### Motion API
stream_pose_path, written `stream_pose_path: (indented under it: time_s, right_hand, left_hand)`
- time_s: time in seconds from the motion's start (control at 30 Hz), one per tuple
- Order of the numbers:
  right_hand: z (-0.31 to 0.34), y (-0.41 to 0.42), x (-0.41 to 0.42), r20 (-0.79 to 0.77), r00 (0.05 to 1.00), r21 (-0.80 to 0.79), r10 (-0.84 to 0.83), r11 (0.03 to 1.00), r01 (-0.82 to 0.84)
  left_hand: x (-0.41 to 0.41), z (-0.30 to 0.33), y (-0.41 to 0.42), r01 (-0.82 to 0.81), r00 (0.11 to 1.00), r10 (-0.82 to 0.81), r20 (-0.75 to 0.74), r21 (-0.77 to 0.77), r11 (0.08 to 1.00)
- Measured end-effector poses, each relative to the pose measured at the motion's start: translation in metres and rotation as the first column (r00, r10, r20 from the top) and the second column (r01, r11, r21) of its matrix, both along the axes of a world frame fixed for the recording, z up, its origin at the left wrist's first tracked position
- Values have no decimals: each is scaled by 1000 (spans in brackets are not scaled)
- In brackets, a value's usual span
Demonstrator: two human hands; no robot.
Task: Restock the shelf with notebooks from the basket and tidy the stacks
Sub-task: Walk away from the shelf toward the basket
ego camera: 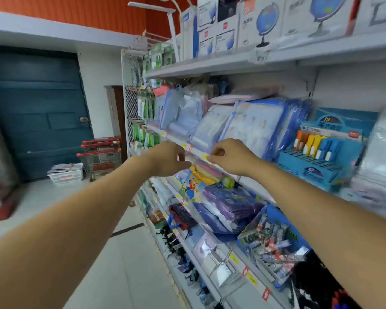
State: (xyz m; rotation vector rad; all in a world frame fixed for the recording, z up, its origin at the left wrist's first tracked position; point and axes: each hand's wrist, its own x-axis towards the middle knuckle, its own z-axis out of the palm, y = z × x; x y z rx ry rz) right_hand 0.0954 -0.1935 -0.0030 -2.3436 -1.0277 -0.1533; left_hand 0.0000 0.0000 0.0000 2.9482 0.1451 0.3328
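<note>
Both my arms reach up to the front rail of the middle shelf [196, 150]. My left hand [167, 159] hovers at the rail with its fingers curled in and nothing visible in them. My right hand [230, 156] has thumb and forefinger pinched at a yellow price tag [205, 156] on that rail. Just under the rail lies a stack of colourful notebooks [202, 175] with yellow and pink covers. A white basket [65, 176] holding printed booklets stands on the floor far to the left. The frame is blurred.
Blue zip folders [254, 128] lean on the middle shelf, with a blue pen display [319, 157] to their right. Globe boxes [267, 21] fill the top shelf. Purple packs [230, 204] and more goods sit on the lower shelves. Red-handled carts [100, 152] stand beside a dark blue door [36, 112].
</note>
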Motion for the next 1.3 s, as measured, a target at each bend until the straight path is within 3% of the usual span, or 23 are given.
stream_pose_path:
  time_s: [0.1,0.23,0.3,0.43,0.5,0.9,1.07,1.3]
  right_hand:
    - [-48,63,8,-137,974,-156,179,967,-200]
    - [-132,183,23,-248,920,-323,302,870,-373]
    - [-176,251,33,-350,877,-301,329,847,-438]
    - [-242,369,43,-535,797,-216,281,867,-450]
    - [-261,419,55,-615,752,-215,237,867,-449]
    - [-340,740,220,-642,711,-252,287,797,-549]
    - [-345,913,270,-640,693,-335,332,691,-640]
    - [-363,1183,289,-595,710,-457,376,568,-684]
  left_hand:
    - [-3,-56,58,-67,984,45,-174,-121,990]
    - [-9,-167,177,-357,884,218,-413,-297,885]
    - [-12,-213,233,-499,838,296,-458,-425,755]
    - [-19,-262,325,-589,792,432,-430,-723,360]
    - [-17,-275,370,-596,769,467,-436,-754,277]
    - [108,-345,662,-730,666,477,-574,-633,258]
    - [145,-338,804,-769,598,545,-588,-612,182]
    - [160,-354,1048,-745,582,612,-536,-653,137]
